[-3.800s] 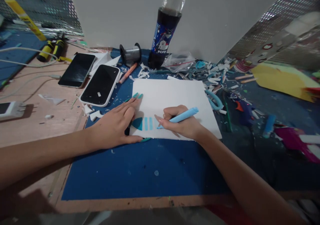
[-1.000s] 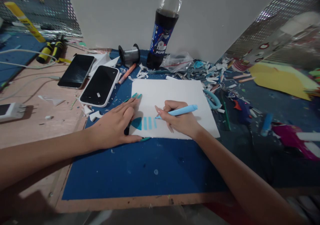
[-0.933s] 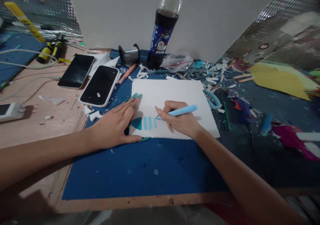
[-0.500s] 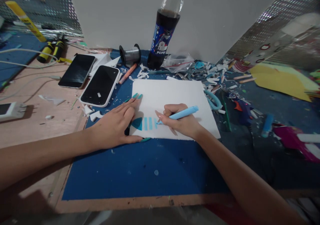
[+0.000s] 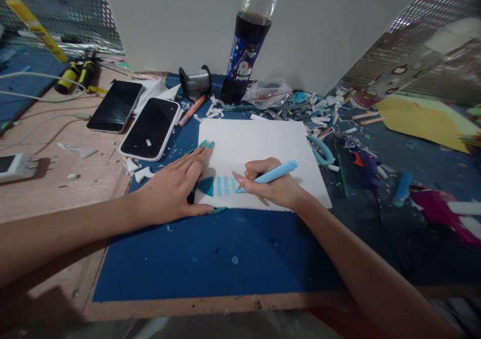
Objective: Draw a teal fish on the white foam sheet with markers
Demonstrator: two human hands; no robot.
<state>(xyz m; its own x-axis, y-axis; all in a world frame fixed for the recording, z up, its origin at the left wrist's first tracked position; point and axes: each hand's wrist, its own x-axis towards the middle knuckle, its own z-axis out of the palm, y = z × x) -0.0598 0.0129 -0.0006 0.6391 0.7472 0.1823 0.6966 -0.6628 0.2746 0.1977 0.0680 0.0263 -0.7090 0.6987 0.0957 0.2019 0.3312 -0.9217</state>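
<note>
A white sheet (image 5: 259, 143) lies on a blue cutting mat (image 5: 210, 253). My left hand (image 5: 173, 188) lies flat with fingers stretched out, pressing the sheet's left edge. My right hand (image 5: 268, 183) is closed on a light blue pen-shaped tool (image 5: 276, 172), whose tip touches the sheet near its front edge. Beside the tip are a teal half-round shape and blue vertical stripes (image 5: 221, 185) on the sheet.
Two phones (image 5: 150, 127) (image 5: 114, 106) lie at the back left, a charger (image 5: 17, 164) at far left. A cola bottle (image 5: 246, 53) and a wire spool (image 5: 195, 80) stand behind the sheet. Blue scissors (image 5: 321, 151), paper scraps and a yellow sheet (image 5: 424, 121) litter the right side.
My right hand has slid the pen tip up and down beside the stripes and now sits slightly lower, toward the sheet's front edge. My left hand has not moved.
</note>
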